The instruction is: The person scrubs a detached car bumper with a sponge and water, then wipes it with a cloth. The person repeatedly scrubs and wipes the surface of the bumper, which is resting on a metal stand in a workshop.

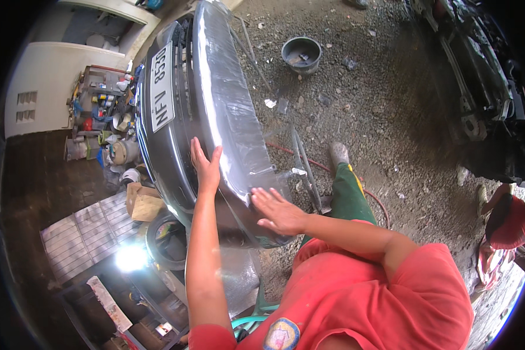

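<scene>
A dark grey car bumper (230,111) stretches away from me, with a white number plate (162,87) on its left face. Pale, cloudy smears and scuffs cover its right-hand surface. My left hand (206,170) lies on the bumper's upper edge, fingers stretched and thumb apart. Nearer its end, my right hand (279,212) rests flat on the scuffed side, fingers extended. Neither hand shows anything held, though what lies under the right palm is hidden.
Metal stand legs (305,169) and a red hose (382,204) are beside the bumper on gravel. A black basin (301,55) sits beyond. A car with exposed front parts (466,87) stands right, near a person in red (510,221). Cluttered shelves (108,111) and a tyre (166,239) are left.
</scene>
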